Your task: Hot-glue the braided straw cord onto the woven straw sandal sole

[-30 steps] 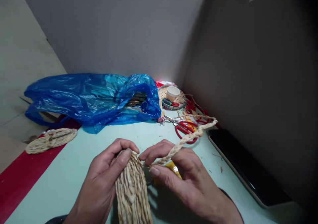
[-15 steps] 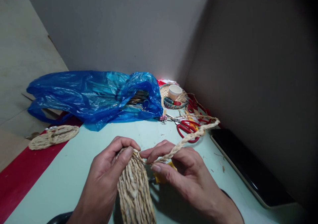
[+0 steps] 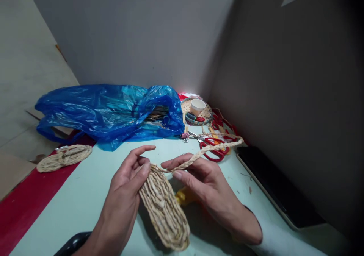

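Observation:
My left hand (image 3: 129,188) pinches the upper end of a long oval woven straw sole (image 3: 165,208) between thumb and fingers, its index finger stretched out above. From that end runs a pale braided straw cord (image 3: 210,149), which rises to the right. My right hand (image 3: 206,184) grips the cord between thumb and fingers close to where it meets the sole. Below my right hand, a yellow object (image 3: 183,196) on the table is partly hidden; its kind cannot be made out.
A blue plastic bag (image 3: 113,112) lies at the back left. Red-handled scissors (image 3: 214,150), a woven basket (image 3: 186,106) and a white cup (image 3: 198,105) are at the back. A black tablet-like device (image 3: 275,188) lies right, a small straw slipper (image 3: 64,158) left.
The straw sole has come up and its lower end has swung right, so its whole oval shows. My left index finger has lifted off it. My right hand has moved slightly up and left.

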The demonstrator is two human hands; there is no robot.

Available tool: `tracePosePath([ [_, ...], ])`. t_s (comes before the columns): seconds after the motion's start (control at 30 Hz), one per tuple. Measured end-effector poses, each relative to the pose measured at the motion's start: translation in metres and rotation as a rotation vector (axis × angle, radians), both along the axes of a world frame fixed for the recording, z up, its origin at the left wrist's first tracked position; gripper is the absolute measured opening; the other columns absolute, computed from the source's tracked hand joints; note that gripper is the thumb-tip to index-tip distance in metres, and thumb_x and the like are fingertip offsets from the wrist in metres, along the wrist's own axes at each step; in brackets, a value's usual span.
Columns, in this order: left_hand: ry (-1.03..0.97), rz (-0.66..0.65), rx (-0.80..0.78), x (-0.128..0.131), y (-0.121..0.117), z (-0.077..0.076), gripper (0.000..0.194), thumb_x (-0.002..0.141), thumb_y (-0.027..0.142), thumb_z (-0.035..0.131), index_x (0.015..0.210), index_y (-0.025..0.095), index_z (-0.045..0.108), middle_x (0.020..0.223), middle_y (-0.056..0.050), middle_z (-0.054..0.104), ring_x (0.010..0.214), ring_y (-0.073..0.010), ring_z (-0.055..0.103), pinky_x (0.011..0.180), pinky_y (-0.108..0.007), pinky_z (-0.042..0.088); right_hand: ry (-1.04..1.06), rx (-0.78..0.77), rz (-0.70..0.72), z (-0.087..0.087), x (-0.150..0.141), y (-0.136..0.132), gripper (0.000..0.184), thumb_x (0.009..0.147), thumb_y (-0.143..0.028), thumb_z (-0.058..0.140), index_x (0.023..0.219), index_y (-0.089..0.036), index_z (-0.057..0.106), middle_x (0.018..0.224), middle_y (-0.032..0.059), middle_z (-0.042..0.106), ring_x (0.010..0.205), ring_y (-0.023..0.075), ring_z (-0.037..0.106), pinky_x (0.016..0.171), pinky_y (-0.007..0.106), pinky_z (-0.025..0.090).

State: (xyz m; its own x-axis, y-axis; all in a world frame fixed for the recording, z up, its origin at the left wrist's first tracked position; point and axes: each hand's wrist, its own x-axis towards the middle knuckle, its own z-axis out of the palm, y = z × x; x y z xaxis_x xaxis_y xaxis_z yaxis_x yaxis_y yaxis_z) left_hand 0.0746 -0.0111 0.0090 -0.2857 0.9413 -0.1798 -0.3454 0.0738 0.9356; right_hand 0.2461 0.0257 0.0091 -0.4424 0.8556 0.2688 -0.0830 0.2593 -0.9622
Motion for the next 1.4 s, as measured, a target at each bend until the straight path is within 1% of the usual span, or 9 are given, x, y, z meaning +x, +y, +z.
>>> tracePosePath([
  [0.2, -0.094, -0.172, -0.068, -0.002, 0.0, -0.003, 0.034, 0.086, 0.042, 0.07, 0.118, 0.028, 0.069, 0.103, -0.004, 0.072, 0.099, -0.0217, 0.064, 0.084, -0.027, 0.052, 0.052, -0.076, -0.004, 0.002, 0.0, 0.012, 0.009, 0.09, -0.024, 0.069, 0.093, -0.019, 0.077, 0.098, 0.0029, 0.075, 0.096, 0.0177, 0.068, 0.091, 0.03, 0.05],
  [0.33, -0.137, -0.233, -0.066, -0.004, 0.001, -0.003, 0.03, 0.089, 0.04, 0.068, 0.114, 0.023, 0.072, 0.11, -0.007, 0.075, 0.101, -0.0243, 0.068, 0.087, -0.031, 0.052, 0.042, -0.106, 0.003, 0.004, 0.001, 0.013, 0.013, 0.091, -0.031, 0.069, 0.092, -0.019, 0.073, 0.095, 0.0028, 0.072, 0.093, 0.0176, 0.066, 0.088, 0.03, 0.051],
  [0.5, -0.118, -0.121, -0.038, -0.006, 0.006, -0.003, 0.027, 0.085, 0.036, 0.072, 0.104, 0.018, 0.076, 0.096, -0.008, 0.079, 0.088, -0.0243, 0.071, 0.08, -0.032, 0.053, -0.117, -0.098, 0.064, 0.0, 0.002, 0.005, 0.021, 0.091, -0.033, 0.071, 0.106, -0.02, 0.068, 0.095, 0.002, 0.071, 0.086, 0.0177, 0.064, 0.076, 0.028, 0.049],
  [0.63, -0.07, -0.065, 0.011, -0.009, 0.009, -0.006, 0.023, 0.084, 0.034, 0.073, 0.098, 0.016, 0.078, 0.089, -0.007, 0.08, 0.087, -0.0223, 0.071, 0.078, -0.028, 0.053, -0.382, -0.034, 0.114, -0.005, 0.001, 0.001, 0.017, 0.09, -0.032, 0.068, 0.101, -0.02, 0.066, 0.081, 0.0002, 0.064, 0.075, 0.0172, 0.055, 0.064, 0.026, 0.042],
  [0.9, -0.063, 0.012, 0.056, -0.023, 0.013, 0.001, 0.041, 0.082, 0.048, 0.069, 0.105, 0.016, 0.079, 0.114, -0.011, 0.077, 0.108, -0.0265, 0.065, 0.086, -0.03, 0.054, -0.291, -0.151, 0.147, -0.006, 0.002, 0.007, 0.02, 0.089, -0.036, 0.066, 0.095, -0.018, 0.064, 0.085, 0.0035, 0.063, 0.077, 0.0189, 0.053, 0.066, 0.028, 0.042],
  [0.97, 0.001, 0.118, 0.105, -0.031, 0.018, 0.002, 0.038, 0.078, 0.047, 0.074, 0.103, 0.019, 0.079, 0.112, -0.008, 0.076, 0.099, -0.0215, 0.064, 0.079, -0.025, 0.055, -0.219, -0.19, 0.142, -0.006, 0.001, 0.008, 0.024, 0.088, -0.039, 0.066, 0.098, -0.017, 0.063, 0.089, 0.0038, 0.063, 0.082, 0.0191, 0.054, 0.07, 0.029, 0.043],
  [1.1, 0.073, 0.247, 0.133, -0.042, 0.026, -0.001, 0.032, 0.06, 0.034, 0.09, 0.086, 0.022, 0.077, 0.077, 0.003, 0.068, 0.069, -0.0109, 0.058, 0.064, -0.016, 0.05, -0.084, -0.246, 0.098, -0.005, -0.001, 0.009, 0.029, 0.088, -0.041, 0.065, 0.105, -0.018, 0.058, 0.096, 0.0038, 0.062, 0.087, 0.0176, 0.054, 0.075, 0.029, 0.044],
  [1.23, 0.068, 0.177, 0.124, -0.039, 0.027, -0.007, 0.035, 0.053, 0.039, 0.093, 0.074, 0.018, 0.074, 0.063, 0.003, 0.061, 0.056, -0.01, 0.053, 0.053, -0.017, 0.047, -0.035, -0.256, 0.082, -0.003, -0.001, 0.009, 0.028, 0.086, -0.04, 0.065, 0.102, -0.017, 0.058, 0.093, 0.003, 0.06, 0.084, 0.017, 0.055, 0.074, 0.029, 0.044],
  [1.4, 0.068, 0.047, 0.119, -0.028, 0.021, -0.004, 0.034, 0.068, 0.048, 0.084, 0.079, 0.017, 0.075, 0.066, -0.001, 0.065, 0.057, -0.0132, 0.052, 0.051, -0.022, 0.045, -0.093, -0.219, 0.058, -0.002, -0.001, 0.007, 0.029, 0.085, -0.039, 0.068, 0.1, -0.015, 0.063, 0.09, 0.0046, 0.064, 0.079, 0.0169, 0.054, 0.07, 0.029, 0.042],
])
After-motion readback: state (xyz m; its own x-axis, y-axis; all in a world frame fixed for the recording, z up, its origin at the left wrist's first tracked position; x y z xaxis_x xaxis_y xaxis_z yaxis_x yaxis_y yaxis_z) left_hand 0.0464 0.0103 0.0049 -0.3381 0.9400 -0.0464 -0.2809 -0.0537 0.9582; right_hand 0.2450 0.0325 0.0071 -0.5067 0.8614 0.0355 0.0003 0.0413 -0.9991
